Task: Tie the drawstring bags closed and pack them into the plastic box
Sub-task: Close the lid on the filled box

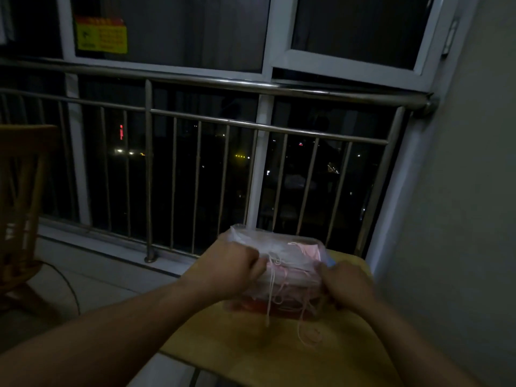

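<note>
A stack of pale pink and white drawstring bags point(290, 263) fills a clear plastic box point(279, 308) that stands on a small yellow table point(279, 350). Thin pink strings point(307, 331) hang over the box's near side onto the tabletop. My left hand point(226, 272) grips the left side of the stack, fingers curled into the bags. At the right side, my right hand point(346, 283) holds the stack with curled fingers. The scene is dim and the box's lower part shows red through its wall.
A steel railing point(212, 129) and dark window stand just behind the table. A grey wall point(458, 208) is close on the right. A wooden chair point(19, 208) is at the far left, with a cable point(69, 286) on the tiled floor.
</note>
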A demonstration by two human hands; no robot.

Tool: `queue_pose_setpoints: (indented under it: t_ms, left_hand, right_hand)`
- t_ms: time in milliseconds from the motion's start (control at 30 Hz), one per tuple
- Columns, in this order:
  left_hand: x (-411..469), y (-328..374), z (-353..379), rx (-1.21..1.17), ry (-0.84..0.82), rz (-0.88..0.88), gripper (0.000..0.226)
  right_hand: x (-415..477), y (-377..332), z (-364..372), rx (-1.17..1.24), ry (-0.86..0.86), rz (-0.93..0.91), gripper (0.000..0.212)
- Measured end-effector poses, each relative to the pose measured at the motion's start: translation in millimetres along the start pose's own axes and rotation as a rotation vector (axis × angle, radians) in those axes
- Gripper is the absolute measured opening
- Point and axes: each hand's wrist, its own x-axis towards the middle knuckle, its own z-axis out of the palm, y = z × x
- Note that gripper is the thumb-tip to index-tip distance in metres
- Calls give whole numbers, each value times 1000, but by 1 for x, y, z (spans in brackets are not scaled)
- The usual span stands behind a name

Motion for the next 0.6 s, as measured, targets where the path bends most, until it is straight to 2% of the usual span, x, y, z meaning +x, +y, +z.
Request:
queue_pose_setpoints:
  t_ms: [100, 233, 300, 400, 533, 600]
  left_hand:
    - [-23, 19, 24, -97, -256, -112, 48]
    - [-28, 29, 52, -352, -319, -97, 18]
    - [-24, 29, 53, -379, -289, -112, 15]
    - [-17, 18, 46, -440, -176, -267, 9]
    - [-17, 5, 32, -446, -27, -287, 18]
    - [-16, 4, 25, -542, 36, -284, 16]
  right_hand:
    - [-25, -3, 18, 184, -314, 75, 46]
    - [-35, -19, 48, 459, -417, 71, 45]
    - [-32, -28, 60, 601, -433, 116, 41]
    - [-31, -38, 74, 742, -470, 164, 25]
    - [-37, -54, 72, 702, -395, 128, 24]
    - [-30, -61, 50, 684, -448, 100, 21]
